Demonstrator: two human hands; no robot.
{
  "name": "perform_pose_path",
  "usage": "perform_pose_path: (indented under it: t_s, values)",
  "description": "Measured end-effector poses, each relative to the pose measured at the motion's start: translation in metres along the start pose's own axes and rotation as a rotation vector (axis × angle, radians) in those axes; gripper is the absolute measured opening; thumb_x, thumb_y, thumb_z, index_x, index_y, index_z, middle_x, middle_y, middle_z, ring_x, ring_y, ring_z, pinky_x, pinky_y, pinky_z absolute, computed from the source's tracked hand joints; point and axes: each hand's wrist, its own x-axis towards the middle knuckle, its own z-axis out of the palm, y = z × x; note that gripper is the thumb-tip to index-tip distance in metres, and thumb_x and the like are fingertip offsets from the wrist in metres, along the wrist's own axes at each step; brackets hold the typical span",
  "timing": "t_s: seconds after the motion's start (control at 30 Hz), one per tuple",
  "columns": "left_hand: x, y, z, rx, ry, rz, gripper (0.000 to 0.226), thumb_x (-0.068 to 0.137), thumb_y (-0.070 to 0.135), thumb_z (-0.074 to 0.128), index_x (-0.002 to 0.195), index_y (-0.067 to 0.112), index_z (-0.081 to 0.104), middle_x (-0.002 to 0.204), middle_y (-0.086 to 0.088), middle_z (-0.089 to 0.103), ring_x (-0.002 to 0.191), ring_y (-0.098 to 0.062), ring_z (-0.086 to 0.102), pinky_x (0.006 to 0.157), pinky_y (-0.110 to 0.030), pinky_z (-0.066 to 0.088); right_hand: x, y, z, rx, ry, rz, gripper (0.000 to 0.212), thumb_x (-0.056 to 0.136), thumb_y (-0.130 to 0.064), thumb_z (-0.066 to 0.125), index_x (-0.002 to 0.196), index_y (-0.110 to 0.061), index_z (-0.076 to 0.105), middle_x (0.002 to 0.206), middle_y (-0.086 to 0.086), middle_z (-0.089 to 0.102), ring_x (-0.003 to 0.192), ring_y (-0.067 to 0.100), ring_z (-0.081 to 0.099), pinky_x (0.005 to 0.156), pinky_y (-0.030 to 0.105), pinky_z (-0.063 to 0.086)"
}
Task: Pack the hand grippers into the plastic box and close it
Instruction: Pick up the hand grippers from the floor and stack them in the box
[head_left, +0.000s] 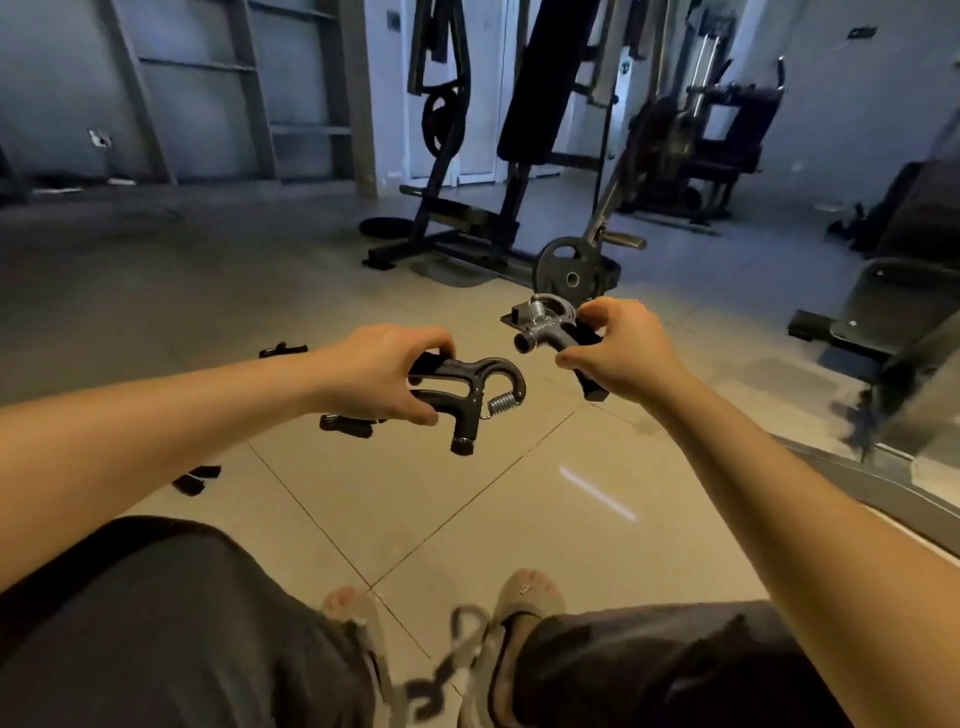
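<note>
My left hand (382, 371) grips a black hand gripper (470, 395) by its handles, the spring and knob pointing right and down. A second black hand gripper (545, 327), its metal spring at the top, is held by its handles in my right hand (618, 351). Both are held above the tiled floor, a short gap between them. More black grippers lie on the floor at the left: one (283, 349) beyond my left forearm, another (196, 479) below it, and one (345, 425) just under my left hand. No plastic box is in view.
I sit with my knees and sandalled feet (524, 603) at the bottom of the view. A weight bench with a plate (571, 267) stands ahead, more gym machines behind it. A dark seat (883, 312) and a raised ledge are at the right.
</note>
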Motion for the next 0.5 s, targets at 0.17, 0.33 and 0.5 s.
perform_pose_path:
  t_s: [0.17,0.33,0.5]
  values:
    - [-0.049,0.087,0.009,-0.036,-0.085,0.032,0.054,0.073,0.053,0.082,0.113,0.032,0.053,0.107,0.010,0.061,0.082,-0.010,0.060,0.060,-0.018,0.048,-0.084,0.004,-0.066,-0.059,-0.029,-0.012,0.046,0.079,-0.027,0.083,0.120,-0.018,0.064,0.108,0.002,0.069,0.089,0.018,0.064,0.073,0.030,0.054]
    - [-0.085,0.153,0.043,0.007,-0.052,0.076,0.058,0.078,0.078,0.044,0.100,0.026,0.057,0.085,0.005,0.063,0.075,-0.011,0.059,0.062,-0.023,0.043,-0.173,0.018,-0.107,-0.054,-0.063,0.039,0.048,0.080,-0.022,0.082,0.123,-0.013,0.063,0.116,0.008,0.068,0.099,0.024,0.065,0.085,0.041,0.058]
    - [-0.094,0.209,0.084,0.058,0.104,0.254,0.054,0.092,0.067,0.023,0.090,0.024,0.056,0.073,0.005,0.060,0.068,-0.011,0.055,0.062,-0.028,0.039,-0.245,0.050,-0.153,-0.018,-0.129,0.136,0.057,0.080,-0.019,0.083,0.132,-0.014,0.058,0.126,0.006,0.064,0.101,0.025,0.067,0.087,0.044,0.059]
